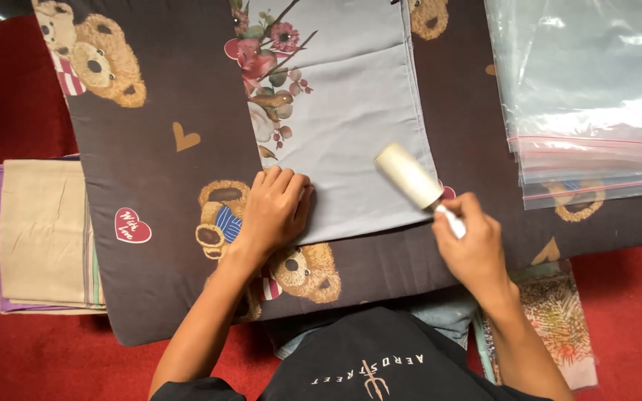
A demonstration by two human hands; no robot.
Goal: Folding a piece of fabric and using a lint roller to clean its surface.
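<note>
Left hand [275,212], fingers flat and open, pins the grey cloth [358,126] near the mat's [150,96] front edge; right hand [473,241] grips the roller [409,175]. Sticky drag could bunch the cloth if that hold slips.

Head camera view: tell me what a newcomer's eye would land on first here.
First, the right hand holding a lint roller on a pale grey floral cloth at centre, with the left hand pressed flat on the cloth's lower left corner. Beneath lies a dark teddy-bear mat on a red floor. Clear zip bags are stacked at upper right, folded beige fabric at left.

Black printed tee [365,356] (short sleeves), jeans [440,312]
</note>
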